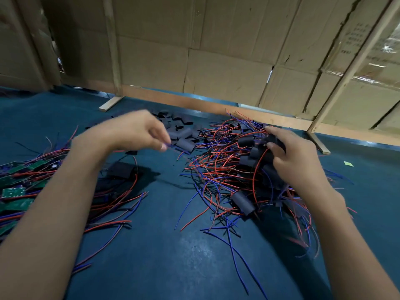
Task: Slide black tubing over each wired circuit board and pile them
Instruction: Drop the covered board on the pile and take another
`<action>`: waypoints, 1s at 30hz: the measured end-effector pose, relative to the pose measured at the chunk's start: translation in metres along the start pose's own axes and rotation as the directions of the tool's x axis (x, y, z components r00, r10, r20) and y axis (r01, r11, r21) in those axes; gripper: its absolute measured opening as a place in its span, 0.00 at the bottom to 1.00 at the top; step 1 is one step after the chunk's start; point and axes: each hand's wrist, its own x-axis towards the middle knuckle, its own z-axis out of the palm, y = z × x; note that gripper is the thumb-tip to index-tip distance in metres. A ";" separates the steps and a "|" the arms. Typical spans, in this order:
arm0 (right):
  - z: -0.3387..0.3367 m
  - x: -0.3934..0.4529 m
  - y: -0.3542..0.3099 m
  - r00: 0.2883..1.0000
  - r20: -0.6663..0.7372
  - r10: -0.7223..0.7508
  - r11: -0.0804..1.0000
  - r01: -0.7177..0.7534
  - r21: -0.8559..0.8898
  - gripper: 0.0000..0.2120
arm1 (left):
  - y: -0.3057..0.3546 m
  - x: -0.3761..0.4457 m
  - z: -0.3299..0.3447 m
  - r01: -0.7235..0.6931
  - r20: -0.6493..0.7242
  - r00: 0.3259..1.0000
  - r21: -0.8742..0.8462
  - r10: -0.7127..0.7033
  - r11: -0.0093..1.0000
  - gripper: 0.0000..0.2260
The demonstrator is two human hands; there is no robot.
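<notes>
Forearms apart, my right hand (287, 156) grips a sleeved board over the finished pile (236, 169), while my left hand (138, 131), fingertips pinched on what I can't tell, is nearer the loose tubing (184, 135) just beyond it.

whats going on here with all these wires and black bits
A person is sleeving wired circuit boards in black tubing at a blue table. The right hand grips a sleeved piece over the pile of finished ones, and the left hand pinches what looks like a wire end near the loose tubing pieces. Bare green boards lie at the left.
</notes>
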 end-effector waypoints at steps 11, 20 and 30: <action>0.007 0.006 0.021 0.976 0.153 0.153 0.977 -0.126 -0.172 0.24 | 0.056 -0.042 -0.035 -0.367 -0.498 0.844 -0.264 0.200 0.892 0.12; -0.037 -0.008 -0.075 0.999 -0.002 -0.050 0.639 0.033 0.768 0.13 | 0.091 -0.032 -0.007 -0.228 -0.113 0.953 -0.878 0.280 0.421 0.11; -0.032 -0.010 -0.064 0.740 0.594 -0.314 0.358 -0.487 0.796 0.22 | 0.105 -0.017 0.035 -0.023 0.167 0.948 -0.814 0.271 0.581 0.20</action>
